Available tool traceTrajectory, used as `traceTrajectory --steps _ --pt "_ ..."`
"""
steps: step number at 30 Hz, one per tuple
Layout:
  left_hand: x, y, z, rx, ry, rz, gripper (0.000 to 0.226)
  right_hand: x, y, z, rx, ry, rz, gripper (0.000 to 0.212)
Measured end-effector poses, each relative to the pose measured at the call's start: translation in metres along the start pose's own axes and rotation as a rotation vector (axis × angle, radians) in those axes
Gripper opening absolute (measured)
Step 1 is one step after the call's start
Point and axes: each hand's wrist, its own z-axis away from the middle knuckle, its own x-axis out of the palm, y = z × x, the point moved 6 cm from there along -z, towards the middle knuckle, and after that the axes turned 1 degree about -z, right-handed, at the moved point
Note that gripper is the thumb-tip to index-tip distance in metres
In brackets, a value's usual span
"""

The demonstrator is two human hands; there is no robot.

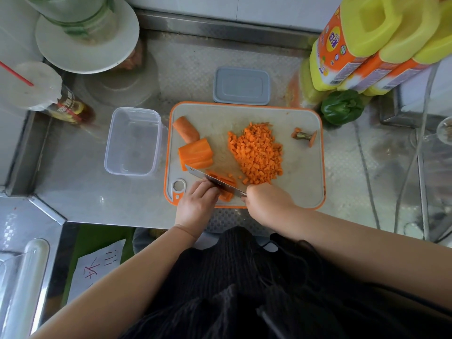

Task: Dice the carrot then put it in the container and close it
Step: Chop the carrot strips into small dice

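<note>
Hands at board's near edge: left hand (198,200) pinning carrot strips (221,182), right hand (265,200) clasped on knife (215,181), knuckles best kept ahead of the blade; diced pile (256,155) beside; open container (133,140) and lid (241,85) set on cluttered steel surface (97,192)

A stainless-steel counter (102,192) is being used as the work surface. Directly on it are being carried an orange-rimmed cutting board (303,167), a clear container (133,140) just left of it (lid off), a grey lid (241,86) behind, a green pepper (341,107), and yellow bottles (354,50).
</note>
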Motion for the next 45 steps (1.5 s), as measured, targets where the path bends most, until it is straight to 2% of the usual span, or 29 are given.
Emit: traceTrajectory --steps 5,9,11,14,23,32,40,45 --pt "0.0 0.0 0.0 -0.013 -0.016 -0.009 0.017 0.002 -0.007 -0.006 -0.001 0.01 -0.008 0.013" --pt "0.001 0.0 0.0 0.0 -0.036 -0.014 0.015 0.011 -0.004 -0.007 -0.004 0.017 -0.047 0.01" --pt "0.001 -0.001 0.0 0.004 -0.051 -0.01 0.007 0.01 0.001 -0.009 -0.014 0.021 -0.073 0.017" --pt "0.001 -0.002 0.001 -0.007 -0.09 0.005 0.018 0.004 0.008 -0.015 -0.025 0.001 -0.161 0.031" --pt "0.002 -0.003 0.001 0.03 -0.144 -0.046 0.019 -0.008 -0.002 0.005 -0.052 0.124 -0.106 0.029" --pt "0.0 -0.002 0.002 0.023 -0.119 0.009 0.032 -0.001 -0.006 0.004 -0.027 0.054 -0.033 0.019" --pt "0.003 -0.007 0.007 0.015 -0.049 0.02 0.012 0.002 -0.009 0.002 0.001 0.023 0.036 0.011" --pt "0.0 -0.009 0.009 -0.026 -0.006 0.023 0.016 0.003 -0.014 -0.001 -0.014 0.025 0.058 0.012"
